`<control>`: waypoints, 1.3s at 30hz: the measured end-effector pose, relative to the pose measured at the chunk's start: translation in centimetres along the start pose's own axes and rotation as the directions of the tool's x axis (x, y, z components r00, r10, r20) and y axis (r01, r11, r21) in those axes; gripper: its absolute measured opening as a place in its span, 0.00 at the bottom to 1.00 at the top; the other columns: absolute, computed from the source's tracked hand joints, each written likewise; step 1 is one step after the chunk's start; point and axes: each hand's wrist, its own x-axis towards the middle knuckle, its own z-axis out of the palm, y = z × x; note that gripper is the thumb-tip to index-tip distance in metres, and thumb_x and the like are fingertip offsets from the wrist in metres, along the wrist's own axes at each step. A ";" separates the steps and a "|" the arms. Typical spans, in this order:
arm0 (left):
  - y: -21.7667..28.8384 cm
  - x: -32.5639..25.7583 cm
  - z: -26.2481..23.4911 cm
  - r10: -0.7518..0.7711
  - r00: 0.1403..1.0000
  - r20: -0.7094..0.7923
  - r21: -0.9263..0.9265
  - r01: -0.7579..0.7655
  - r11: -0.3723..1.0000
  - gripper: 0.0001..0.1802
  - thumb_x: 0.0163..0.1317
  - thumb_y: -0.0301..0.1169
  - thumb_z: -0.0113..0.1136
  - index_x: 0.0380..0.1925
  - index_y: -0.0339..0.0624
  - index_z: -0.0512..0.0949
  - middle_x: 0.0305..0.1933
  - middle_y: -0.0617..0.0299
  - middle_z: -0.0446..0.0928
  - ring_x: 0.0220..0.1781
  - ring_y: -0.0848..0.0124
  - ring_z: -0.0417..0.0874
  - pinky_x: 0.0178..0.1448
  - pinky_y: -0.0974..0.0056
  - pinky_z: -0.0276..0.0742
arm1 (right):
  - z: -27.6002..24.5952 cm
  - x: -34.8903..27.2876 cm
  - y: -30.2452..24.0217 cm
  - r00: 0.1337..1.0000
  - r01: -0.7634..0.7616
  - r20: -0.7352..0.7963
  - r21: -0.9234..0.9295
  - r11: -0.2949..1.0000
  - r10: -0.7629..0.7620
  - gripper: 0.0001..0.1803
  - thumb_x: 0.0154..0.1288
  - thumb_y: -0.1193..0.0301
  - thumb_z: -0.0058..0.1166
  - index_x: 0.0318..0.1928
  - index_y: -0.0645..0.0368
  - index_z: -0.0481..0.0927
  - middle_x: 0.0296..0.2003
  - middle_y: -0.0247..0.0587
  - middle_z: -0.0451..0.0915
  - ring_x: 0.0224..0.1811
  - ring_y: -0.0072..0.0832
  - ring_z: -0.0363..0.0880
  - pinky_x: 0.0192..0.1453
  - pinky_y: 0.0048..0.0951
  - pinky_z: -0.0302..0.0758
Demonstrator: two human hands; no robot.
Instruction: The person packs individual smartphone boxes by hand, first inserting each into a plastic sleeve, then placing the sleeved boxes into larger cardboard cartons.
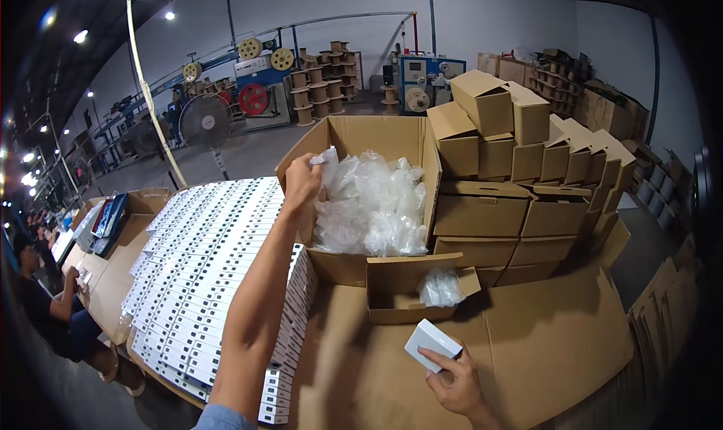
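Note:
My left hand point(303, 180) reaches over the left wall of a large open carton point(307, 147). Its fingers are closed on a crumpled clear plastic bag point(328, 163). More clear plastic bags point(369, 204) fill the carton in a loose heap. Lower right, my right hand point(458, 385) grips a small white box point(432, 345) above the cardboard-covered table, with fingers along its side and lower edge. Between the two hands stands a small open brown box point(395, 283), its flaps raised, with a clear bag bundle point(440, 288) inside at its right end.
Rows of stacked white boxes point(203, 272) cover the table on the left, under my left forearm. Brown cartons point(482, 208) are piled at the right. Flat cardboard point(550, 340) covers the tabletop. A co-worker point(56, 309) sits at far left. Machines, a fan point(207, 121) and spools stand behind.

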 end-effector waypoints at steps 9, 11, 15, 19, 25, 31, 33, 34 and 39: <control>7.3 -21.6 -2.9 -0.199 0.942 0.269 -0.821 0.332 0.464 0.14 0.69 0.20 0.50 0.53 0.37 0.71 0.43 0.55 0.81 0.40 0.71 0.83 0.46 0.67 0.82 | 0.3 0.0 -2.1 0.991 -0.009 -0.132 0.103 0.995 0.023 0.28 0.57 0.63 0.72 0.59 0.55 0.83 0.58 0.54 0.74 0.60 0.45 0.75 0.54 0.35 0.79; 8.3 -28.5 -3.4 -0.177 0.933 0.312 -0.795 0.359 0.489 0.13 0.69 0.19 0.49 0.52 0.38 0.70 0.45 0.58 0.78 0.42 0.72 0.81 0.48 0.67 0.80 | 1.6 -0.1 -3.7 0.991 0.000 -0.131 0.234 0.972 0.032 0.30 0.59 0.57 0.72 0.59 0.55 0.83 0.60 0.50 0.72 0.59 0.40 0.75 0.53 0.35 0.80; 10.2 -39.8 -3.4 -0.210 0.920 0.330 -0.721 0.390 0.572 0.13 0.69 0.21 0.58 0.51 0.37 0.70 0.45 0.61 0.75 0.47 0.76 0.76 0.49 0.71 0.74 | 4.5 -2.7 -3.6 0.982 -0.147 -0.068 0.291 0.945 0.174 0.25 0.62 0.58 0.71 0.52 0.63 0.84 0.54 0.46 0.74 0.53 0.33 0.79 0.52 0.31 0.80; 10.3 -44.3 -3.2 -0.328 0.874 0.359 -0.702 0.485 0.522 0.10 0.72 0.26 0.60 0.49 0.36 0.72 0.44 0.61 0.77 0.44 0.78 0.77 0.47 0.72 0.75 | 6.8 -6.5 -1.6 0.934 -0.334 -0.005 0.345 0.877 0.358 0.16 0.68 0.64 0.66 0.42 0.68 0.85 0.47 0.40 0.76 0.45 0.24 0.80 0.45 0.26 0.79; 7.0 -47.0 -4.7 -0.273 0.894 0.355 -0.668 0.447 0.595 0.10 0.70 0.21 0.59 0.49 0.36 0.73 0.34 0.63 0.78 0.28 0.84 0.75 0.28 0.77 0.67 | 6.1 -9.4 -1.2 0.918 -0.286 -0.203 0.255 0.924 0.341 0.16 0.70 0.64 0.64 0.34 0.68 0.83 0.32 0.36 0.75 0.36 0.23 0.77 0.41 0.25 0.75; 8.1 -45.6 -8.5 -0.267 0.868 0.419 -0.600 0.485 0.636 0.17 0.59 0.17 0.65 0.49 0.36 0.78 0.55 0.56 0.75 0.41 0.74 0.82 0.37 0.71 0.76 | 6.8 -10.1 1.5 0.774 -0.385 0.089 0.852 0.356 0.627 0.13 0.78 0.66 0.53 0.34 0.60 0.79 0.31 0.29 0.76 0.36 0.17 0.73 0.43 0.21 0.71; 8.5 -44.0 -8.8 0.444 0.838 0.318 -0.315 -0.348 0.883 0.18 0.50 0.19 0.69 0.45 0.37 0.83 0.64 0.50 0.72 0.43 0.62 0.84 0.45 0.63 0.80 | 7.8 -10.4 1.5 0.761 -0.423 0.130 0.842 0.334 0.636 0.13 0.78 0.66 0.54 0.35 0.60 0.81 0.32 0.29 0.76 0.36 0.16 0.73 0.44 0.21 0.70; 9.3 -43.2 -9.0 0.501 0.806 0.316 -0.350 -0.392 0.851 0.22 0.43 0.23 0.71 0.43 0.37 0.85 0.60 0.48 0.77 0.40 0.54 0.85 0.47 0.58 0.81 | 8.2 -10.4 1.1 0.759 -0.451 0.158 0.828 0.334 0.632 0.13 0.78 0.65 0.54 0.37 0.60 0.82 0.33 0.29 0.77 0.37 0.16 0.73 0.42 0.20 0.70; 7.6 -46.2 -6.8 -0.155 0.890 0.428 -0.335 0.316 0.888 0.09 0.59 0.28 0.73 0.37 0.34 0.86 0.25 0.60 0.82 0.30 0.72 0.83 0.37 0.68 0.78 | 7.1 -10.1 1.4 0.969 -0.191 -0.067 0.403 0.895 0.236 0.27 0.73 0.51 0.58 0.53 0.65 0.82 0.39 0.35 0.81 0.41 0.22 0.77 0.42 0.22 0.77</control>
